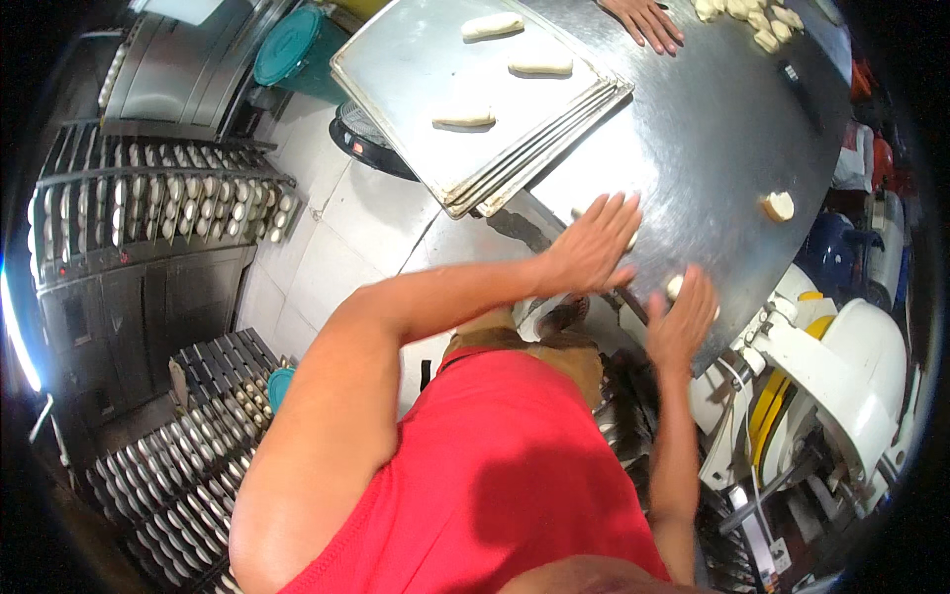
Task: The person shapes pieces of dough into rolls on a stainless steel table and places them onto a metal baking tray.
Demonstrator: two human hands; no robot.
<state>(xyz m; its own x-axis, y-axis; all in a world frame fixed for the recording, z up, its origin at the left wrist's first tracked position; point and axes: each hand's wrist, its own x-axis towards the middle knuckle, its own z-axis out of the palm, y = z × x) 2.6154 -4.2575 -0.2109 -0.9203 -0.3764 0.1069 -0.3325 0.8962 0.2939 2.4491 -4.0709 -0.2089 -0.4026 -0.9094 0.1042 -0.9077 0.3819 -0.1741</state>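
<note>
My left hand [597, 243] lies flat, fingers stretched out, over a piece of dough [578, 212] at the near edge of the metal table [708, 129]. Only the ends of that dough show around the hand. To the right, my right hand [683, 322] rests with straight fingers on another dough piece [675, 287], mostly covered by the palm. A short, thick dough piece [778, 206] sits farther right on the table. On the top tray of a stack [396, 59] at the table's left lie three dough rolls [493, 26], spaced apart.
Another person's hand [648, 22] rests at the far side, near a pile of dough chunks [749, 14]. Racks of dough rolls [188, 203] stand at left, with more at lower left [183, 465]. A lidded green bin [289, 49] and a white machine [841, 366] flank the table.
</note>
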